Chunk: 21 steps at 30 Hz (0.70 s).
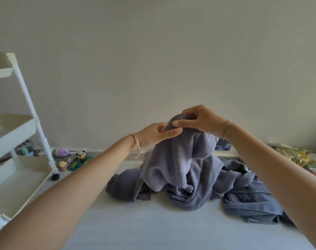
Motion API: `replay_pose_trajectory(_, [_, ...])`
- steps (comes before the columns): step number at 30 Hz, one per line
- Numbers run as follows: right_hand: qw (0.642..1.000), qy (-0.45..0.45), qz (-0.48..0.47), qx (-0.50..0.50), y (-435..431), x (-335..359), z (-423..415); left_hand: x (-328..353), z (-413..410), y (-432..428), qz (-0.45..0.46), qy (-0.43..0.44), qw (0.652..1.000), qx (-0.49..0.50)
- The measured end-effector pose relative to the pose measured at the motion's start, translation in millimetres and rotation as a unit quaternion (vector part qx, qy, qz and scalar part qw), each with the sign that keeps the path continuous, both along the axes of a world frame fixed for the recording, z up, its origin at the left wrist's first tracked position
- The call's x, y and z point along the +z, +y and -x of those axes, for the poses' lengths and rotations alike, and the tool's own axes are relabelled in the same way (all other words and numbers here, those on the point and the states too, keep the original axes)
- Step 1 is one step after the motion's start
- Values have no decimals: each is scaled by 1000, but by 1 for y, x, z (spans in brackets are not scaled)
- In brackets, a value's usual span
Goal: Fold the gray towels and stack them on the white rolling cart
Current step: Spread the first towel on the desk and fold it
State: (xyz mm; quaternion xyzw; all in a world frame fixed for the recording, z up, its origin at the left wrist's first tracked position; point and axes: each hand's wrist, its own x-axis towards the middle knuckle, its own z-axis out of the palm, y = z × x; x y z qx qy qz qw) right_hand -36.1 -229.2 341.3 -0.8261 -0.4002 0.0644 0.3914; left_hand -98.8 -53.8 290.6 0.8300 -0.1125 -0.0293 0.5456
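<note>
While the pale surface (153, 228) runs out in front of you, the heap of gray towels (247, 197) lies crumpled on it, and everything else can be placed from that heap. The white rolling cart (18, 127) stands well to the left of the heap, its tiered shelves facing you and one black wheel on the floor. Straight above the heap's middle hangs the lifted towel (180, 159), drawn up into a tall bunched peak whose lower folds still trail into the heap. Your right hand (202, 120) sits at the very top of that peak, fingers curled over the cloth and gripping it. Your left hand (153, 134) is just beside it, on the left of the peak and slightly lower, thumb and fingers pinching the towel's edge; the two hands almost touch. A yellowish cloth (294, 156) lies behind the heap to its right. A bangle (136, 147) circles your left wrist and a thin bracelet (226, 129) your right. Between the heap and the cart, by the wall, stand a purple toy (62, 151) and a panda figure (80, 156).
</note>
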Motion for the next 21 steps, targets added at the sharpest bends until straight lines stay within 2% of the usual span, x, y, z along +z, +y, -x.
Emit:
replay_pose_trajectory(2, [1000,10,-2,-17,-7,9,-2,9,0,-5,-39,-10,998,45])
replay_pose_trajectory(4, [998,19,48,-27,-13,6,-3,12,0,-6,-39,-44,994,89])
replay_pose_trajectory(7, [977,25,211,-37,-17,-21,-7,15,5,0,57,-62,987,138])
replay_pose_trajectory(8, [972,25,232,-38,-17,-30,-8,15,8,5,93,-56,983,150])
replay_pose_trajectory(10, [981,52,185,-42,-9,-44,-7,16,18,19,128,-59,973,184])
replay_pose_trajectory(12, [984,171,58,-9,5,-49,-6,14,26,35,139,-64,959,240])
replay_pose_trajectory(14, [956,287,-52,41,28,-51,-3,3,33,57,149,-42,940,303])
replay_pose_trajectory(15, [951,298,-71,45,41,-55,-2,-6,39,67,152,-24,931,331])
replay_pose_trajectory(19, [969,244,-15,-32,88,-105,-5,-64,59,99,120,81,906,397])
replay_pose_trajectory(21, [960,269,34,-73,96,-134,-1,-95,65,100,92,125,898,411])
